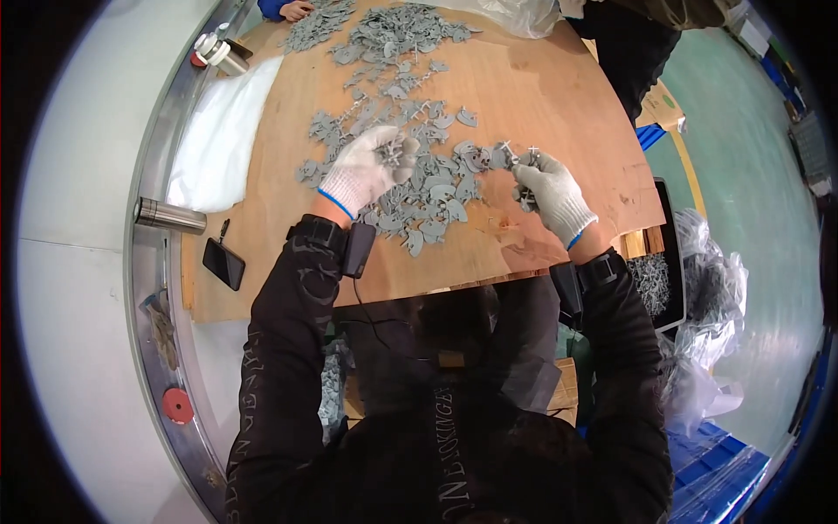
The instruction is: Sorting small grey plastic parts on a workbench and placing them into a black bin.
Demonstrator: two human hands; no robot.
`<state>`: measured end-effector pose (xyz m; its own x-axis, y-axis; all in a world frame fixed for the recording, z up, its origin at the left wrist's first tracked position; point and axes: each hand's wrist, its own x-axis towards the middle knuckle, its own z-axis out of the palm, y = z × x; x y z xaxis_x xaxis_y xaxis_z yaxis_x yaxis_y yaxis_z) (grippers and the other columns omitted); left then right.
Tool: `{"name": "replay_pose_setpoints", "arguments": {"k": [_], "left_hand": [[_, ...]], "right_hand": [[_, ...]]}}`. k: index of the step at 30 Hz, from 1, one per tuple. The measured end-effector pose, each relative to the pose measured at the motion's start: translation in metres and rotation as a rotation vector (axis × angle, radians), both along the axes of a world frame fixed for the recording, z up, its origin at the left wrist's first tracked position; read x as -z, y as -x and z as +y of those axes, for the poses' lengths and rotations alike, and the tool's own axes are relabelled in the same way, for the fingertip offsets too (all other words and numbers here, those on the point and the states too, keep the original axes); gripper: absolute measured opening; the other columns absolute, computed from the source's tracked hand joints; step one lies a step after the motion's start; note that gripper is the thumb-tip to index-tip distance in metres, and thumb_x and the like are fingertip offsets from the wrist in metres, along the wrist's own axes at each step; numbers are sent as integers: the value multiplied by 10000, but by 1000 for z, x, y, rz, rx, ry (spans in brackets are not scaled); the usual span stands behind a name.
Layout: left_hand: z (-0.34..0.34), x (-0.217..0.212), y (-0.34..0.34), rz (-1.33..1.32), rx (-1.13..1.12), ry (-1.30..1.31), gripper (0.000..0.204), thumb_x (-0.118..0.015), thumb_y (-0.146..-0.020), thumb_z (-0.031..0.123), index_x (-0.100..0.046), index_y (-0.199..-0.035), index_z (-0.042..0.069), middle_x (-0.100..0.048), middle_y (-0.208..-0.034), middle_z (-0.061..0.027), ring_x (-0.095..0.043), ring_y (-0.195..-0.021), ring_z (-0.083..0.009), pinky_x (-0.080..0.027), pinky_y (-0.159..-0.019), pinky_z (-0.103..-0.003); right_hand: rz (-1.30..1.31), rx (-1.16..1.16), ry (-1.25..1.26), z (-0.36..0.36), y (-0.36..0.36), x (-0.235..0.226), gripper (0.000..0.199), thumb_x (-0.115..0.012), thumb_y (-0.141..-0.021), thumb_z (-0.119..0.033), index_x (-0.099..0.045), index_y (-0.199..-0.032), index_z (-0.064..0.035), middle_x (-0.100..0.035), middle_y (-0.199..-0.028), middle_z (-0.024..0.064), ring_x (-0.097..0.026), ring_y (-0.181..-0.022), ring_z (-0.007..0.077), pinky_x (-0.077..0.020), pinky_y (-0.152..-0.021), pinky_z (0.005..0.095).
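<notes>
My left hand [374, 164], in a white knit glove with a blue cuff edge, is closed around a few small grey plastic parts [391, 155] above the left side of a loose pile. My right hand [552, 192], gloved alike, grips a cluster of grey plastic parts [527, 199], some with cross-shaped ends, just right of the pile. Flat, curved grey pieces [436, 188] lie scattered on the wooden board [559, 96] between and around both hands. The exact shape of the held parts is partly covered by my fingers.
A larger heap of grey parts [401, 31] lies at the far end, near another person's hand [297, 10]. Along the left are a steel flask [170, 216], a phone [223, 264] and a white sheet [223, 135]. A black bin [663, 279] of small parts stands at the right.
</notes>
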<state>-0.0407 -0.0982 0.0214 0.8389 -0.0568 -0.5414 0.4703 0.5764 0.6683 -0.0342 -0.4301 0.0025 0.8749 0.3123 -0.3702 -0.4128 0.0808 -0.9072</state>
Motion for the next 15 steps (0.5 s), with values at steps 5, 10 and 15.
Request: {"name": "replay_pose_setpoints", "arguments": {"k": [5,10,15], "left_hand": [[-15,6,1,-67,137,198,210,-596,-1088,206,-676,-1153,23,-740,-1052,-135,-736,-890,-317,-650,-678,-388],[-48,10,4,-128,177,232,237,-597,-1084,165,-658,-1250,7,-739,-1070,-131,-751,-924,-306,-672,-700,-399],[-74,7,16,-208,277,266,284,-617,-1072,156,-649,-1315,10,-736,-1138,-137,-753,-985,-303,-674,-780,-428]], "right_hand": [[-36,17,-63,-6,10,-3,122,-634,-1069,-125,-662,-1151,-38,-692,-953,33,-584,-673,67,-424,-528,199],[48,47,-346,-14,22,0,129,-627,-1076,-116,-667,-1169,-36,-710,-997,42,-602,-692,69,-465,-537,200],[109,93,-470,-35,32,9,165,-621,-1081,-109,-660,-1229,-48,-738,-1080,67,-632,-705,87,-506,-556,199]]}}
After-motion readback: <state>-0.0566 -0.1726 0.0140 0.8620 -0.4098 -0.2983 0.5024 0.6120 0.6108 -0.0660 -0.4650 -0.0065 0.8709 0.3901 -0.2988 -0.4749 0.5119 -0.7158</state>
